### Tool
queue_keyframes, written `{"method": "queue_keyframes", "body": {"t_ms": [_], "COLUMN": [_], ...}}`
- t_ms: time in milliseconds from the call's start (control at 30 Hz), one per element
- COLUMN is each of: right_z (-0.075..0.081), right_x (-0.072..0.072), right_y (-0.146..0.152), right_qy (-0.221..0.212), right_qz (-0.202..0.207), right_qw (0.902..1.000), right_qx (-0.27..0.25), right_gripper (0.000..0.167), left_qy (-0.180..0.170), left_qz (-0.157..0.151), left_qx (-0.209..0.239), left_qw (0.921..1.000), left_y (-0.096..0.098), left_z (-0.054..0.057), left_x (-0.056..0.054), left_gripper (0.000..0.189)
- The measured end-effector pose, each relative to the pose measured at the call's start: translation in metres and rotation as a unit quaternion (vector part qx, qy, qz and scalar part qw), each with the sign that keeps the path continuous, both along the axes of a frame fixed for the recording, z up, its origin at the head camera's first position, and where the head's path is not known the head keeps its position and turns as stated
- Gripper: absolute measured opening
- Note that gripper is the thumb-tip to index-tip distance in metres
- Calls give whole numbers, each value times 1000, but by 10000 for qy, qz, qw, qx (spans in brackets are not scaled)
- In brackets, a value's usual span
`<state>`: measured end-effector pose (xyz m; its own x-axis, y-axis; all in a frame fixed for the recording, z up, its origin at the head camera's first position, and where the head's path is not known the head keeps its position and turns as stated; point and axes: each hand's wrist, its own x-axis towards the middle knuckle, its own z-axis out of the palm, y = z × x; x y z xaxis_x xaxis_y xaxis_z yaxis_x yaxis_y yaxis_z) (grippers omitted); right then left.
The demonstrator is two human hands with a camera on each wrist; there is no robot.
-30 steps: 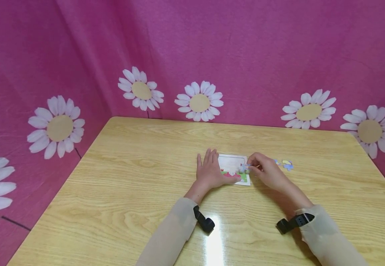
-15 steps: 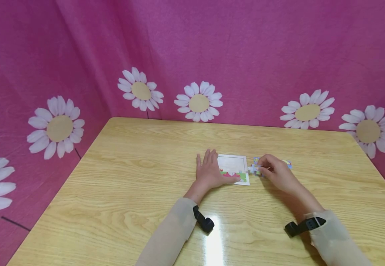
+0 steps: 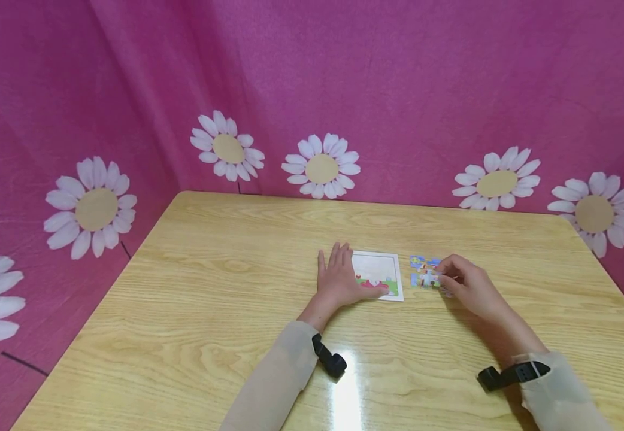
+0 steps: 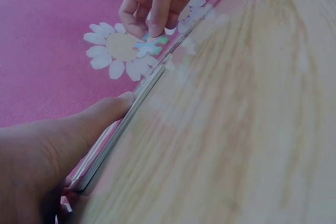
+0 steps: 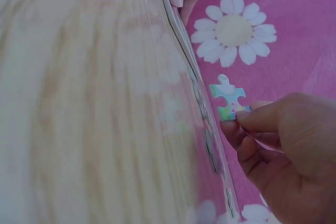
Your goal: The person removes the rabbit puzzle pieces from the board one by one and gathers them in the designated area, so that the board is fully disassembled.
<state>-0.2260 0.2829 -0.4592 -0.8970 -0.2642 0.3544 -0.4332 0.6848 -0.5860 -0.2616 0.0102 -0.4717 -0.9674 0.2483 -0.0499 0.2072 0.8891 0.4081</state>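
Observation:
My right hand [image 3: 472, 286] pinches a jigsaw puzzle piece [image 5: 227, 97] between thumb and fingertips. Light blue, green and white show on the piece, which is raised above the table and overlaps other loose pieces [image 3: 416, 261] in the head view. To its left lies a white-bordered puzzle tray [image 3: 375, 263], with green and pink pieces along its near side and a pale bare area behind them. My left hand [image 3: 339, 281] rests on the tray's left part, fingers spread and straight. Its thumb [image 4: 107, 111] lies along the near edge. The palm hides the tray's near left corner.
A light wood table [image 3: 226, 287] carries everything. Pink cloth [image 3: 398, 90] with white daisies hangs behind it and at the left side. Black wrist cameras [image 3: 335, 364] are strapped over both sleeves.
My right hand has moved right, away from the tray, with the puzzle piece still pinched, and is now over the loose pieces. The left hand stays on the tray.

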Motion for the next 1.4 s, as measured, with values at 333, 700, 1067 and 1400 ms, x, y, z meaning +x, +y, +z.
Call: {"method": "queue_keyframes", "body": {"t_ms": [333,700,1067,1400], "right_z": [-2,-7,-8,-6], "right_x": [7,13,16,15], "right_y": [20,40,58,64], "right_qy": [109,126,5,-160], "right_qz": [-261,-484,-613,-462], "right_qw": [9996,9987,9981,9987], "right_qx": [38,82,113,123], "right_gripper": [14,13,12,12], "left_qy": [-13,-59,-31,-40], "left_qz": [29,32,24,15], "left_qx": [-77,-10,4,-60], "left_qw": [10000,10000,10000,10000], "left_y": [0,-1,-1,0], "left_z": [-1,0,-2,-1], "left_x": [1,3,0,0], "left_gripper": [121,121,121,120]}}
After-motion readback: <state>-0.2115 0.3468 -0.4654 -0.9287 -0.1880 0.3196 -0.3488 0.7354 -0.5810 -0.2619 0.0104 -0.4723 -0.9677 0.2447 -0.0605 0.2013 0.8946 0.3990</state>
